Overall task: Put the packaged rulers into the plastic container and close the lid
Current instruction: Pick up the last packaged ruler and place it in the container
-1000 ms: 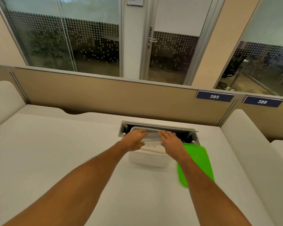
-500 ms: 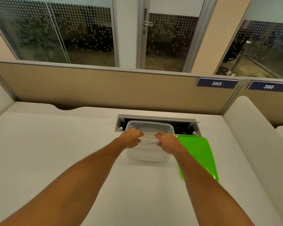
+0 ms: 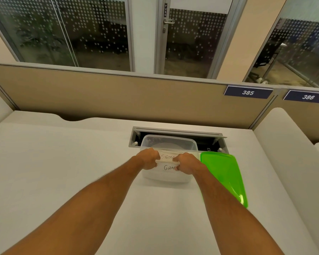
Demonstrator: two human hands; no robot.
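Note:
A clear plastic container (image 3: 168,142) stands open on the white desk, its near wall carrying a handwritten label. My left hand (image 3: 148,161) and my right hand (image 3: 187,163) both grip a flat pack of rulers (image 3: 167,157) with "SIGMA" written on it, held level over the container's near rim. The hands sit at the pack's two ends, fingers curled around it. The green lid (image 3: 224,176) lies flat on the desk just right of the container, partly hidden by my right forearm.
Behind the container a cable slot (image 3: 177,134) with a raised flap is cut into the desk (image 3: 63,162). A tan partition (image 3: 118,96) with number plates 385 and 386 closes the back. White padded dividers stand at both sides.
Both hands have drawn the ruler pack back from the container's far side to its near rim. The view has tilted down and closer.

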